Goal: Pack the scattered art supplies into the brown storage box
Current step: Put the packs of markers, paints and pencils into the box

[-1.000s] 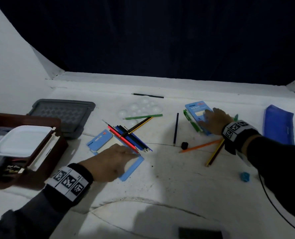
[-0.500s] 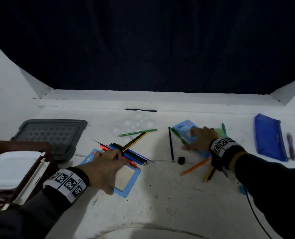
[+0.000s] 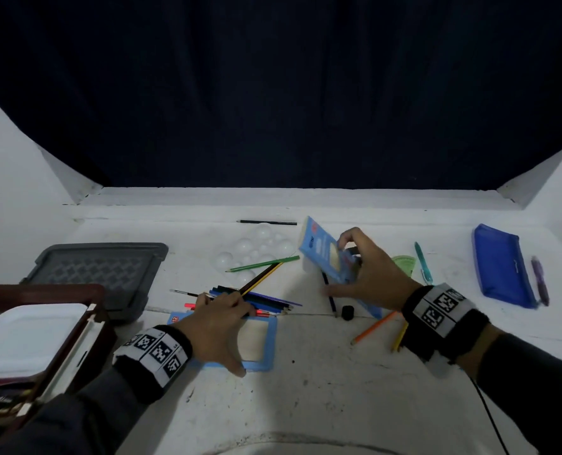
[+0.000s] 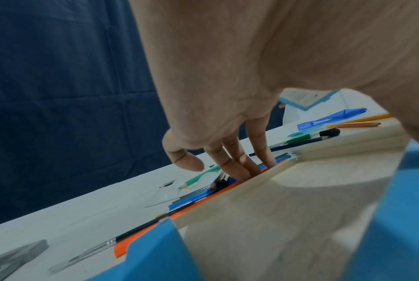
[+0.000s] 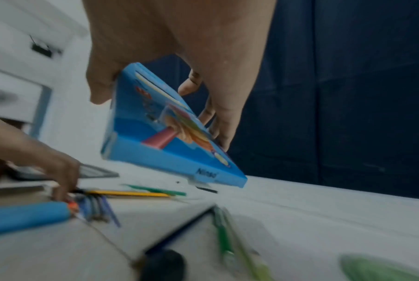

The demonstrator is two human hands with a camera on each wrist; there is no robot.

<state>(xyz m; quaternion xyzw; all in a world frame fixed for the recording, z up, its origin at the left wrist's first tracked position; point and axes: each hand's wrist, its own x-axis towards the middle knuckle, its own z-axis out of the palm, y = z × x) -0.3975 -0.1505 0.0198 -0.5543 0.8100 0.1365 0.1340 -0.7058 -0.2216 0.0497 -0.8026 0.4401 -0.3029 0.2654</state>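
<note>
Gripping a blue box (image 3: 329,257) by its edges, thumb one side and fingers the other, the right hand (image 3: 375,277) holds it tilted above the white table (image 3: 322,389). The left hand (image 3: 214,326) presses straight fingers (image 4: 239,161) on a bunch of coloured pencils (image 3: 266,302) beside a flat blue pencil case (image 3: 263,343). The brown storage box (image 3: 43,339) sits at the table's left edge, a white tray (image 3: 26,336) inside, grey lid (image 3: 99,270) behind.

**Both hands busy over the table**

The left hand (image 3: 217,326) reaches forward, palm down, fingers (image 4: 239,161) extended, thumb spread wide. The right hand (image 3: 368,274) is raised, thumb and curled fingers (image 5: 218,121) gripping a tilted blue box (image 3: 325,254). Marker bands wrap both wrists.
</note>
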